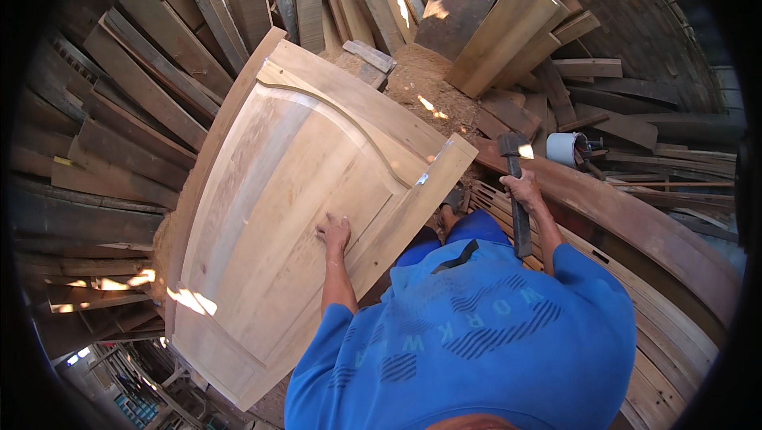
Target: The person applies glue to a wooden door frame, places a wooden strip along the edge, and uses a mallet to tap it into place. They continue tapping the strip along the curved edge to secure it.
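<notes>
A large pale wooden door panel (278, 192) with an arched raised frame lies tilted in front of me. My left hand (335, 232) rests flat on its surface near the right stile, fingers spread. Beside the panel's upper right corner, my right hand (524, 189) grips the handle of a dark hammer (514, 180), its head raised just off that corner. My blue shirt fills the lower middle of the view.
Dark planks (119, 113) are stacked all along the left and top. Lighter boards (508, 33) lean at the top right above a heap of sawdust (417, 81). Curved wooden strips (635, 271) lie on the right, with a white container (563, 147) behind them.
</notes>
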Demonstrator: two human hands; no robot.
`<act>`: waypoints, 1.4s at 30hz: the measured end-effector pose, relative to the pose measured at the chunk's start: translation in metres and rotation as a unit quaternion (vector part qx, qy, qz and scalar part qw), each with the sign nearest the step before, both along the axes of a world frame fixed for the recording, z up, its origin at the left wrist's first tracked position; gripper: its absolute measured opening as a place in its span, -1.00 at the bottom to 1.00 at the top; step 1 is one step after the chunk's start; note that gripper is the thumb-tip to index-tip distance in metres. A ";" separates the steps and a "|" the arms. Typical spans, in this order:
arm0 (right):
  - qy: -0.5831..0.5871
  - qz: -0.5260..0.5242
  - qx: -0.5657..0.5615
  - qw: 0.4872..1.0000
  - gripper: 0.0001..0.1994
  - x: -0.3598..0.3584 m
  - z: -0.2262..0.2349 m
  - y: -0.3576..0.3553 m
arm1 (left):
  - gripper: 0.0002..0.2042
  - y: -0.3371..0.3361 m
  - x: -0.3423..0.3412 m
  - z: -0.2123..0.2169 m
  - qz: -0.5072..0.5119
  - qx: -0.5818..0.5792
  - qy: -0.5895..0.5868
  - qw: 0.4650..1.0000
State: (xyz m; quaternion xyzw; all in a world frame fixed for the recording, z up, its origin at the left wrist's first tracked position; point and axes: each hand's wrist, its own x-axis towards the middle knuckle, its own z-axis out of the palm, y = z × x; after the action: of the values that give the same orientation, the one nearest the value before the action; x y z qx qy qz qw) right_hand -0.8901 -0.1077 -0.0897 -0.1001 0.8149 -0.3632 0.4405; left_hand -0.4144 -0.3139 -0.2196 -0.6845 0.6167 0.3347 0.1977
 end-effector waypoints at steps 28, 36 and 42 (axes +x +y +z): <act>0.117 0.314 0.119 0.935 -0.70 -0.124 0.001 -0.160 | -0.28 0.015 -0.065 0.042 0.230 -0.053 -0.041 0.971; 0.150 0.585 0.173 0.778 -0.55 -0.206 -0.039 -0.257 | -0.29 0.002 -0.155 0.016 0.322 -0.052 -0.090 0.941; 0.114 0.637 0.285 0.707 -0.51 -0.233 -0.059 -0.254 | -0.28 -0.021 -0.181 0.025 0.352 0.008 -0.101 0.930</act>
State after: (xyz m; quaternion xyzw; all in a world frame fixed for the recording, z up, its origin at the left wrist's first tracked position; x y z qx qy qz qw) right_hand -1.1233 -0.3614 -0.1487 -0.5057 0.6666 0.2670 0.4781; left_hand -0.5957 -0.3354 -0.1947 -0.8863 0.3100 0.3168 0.1341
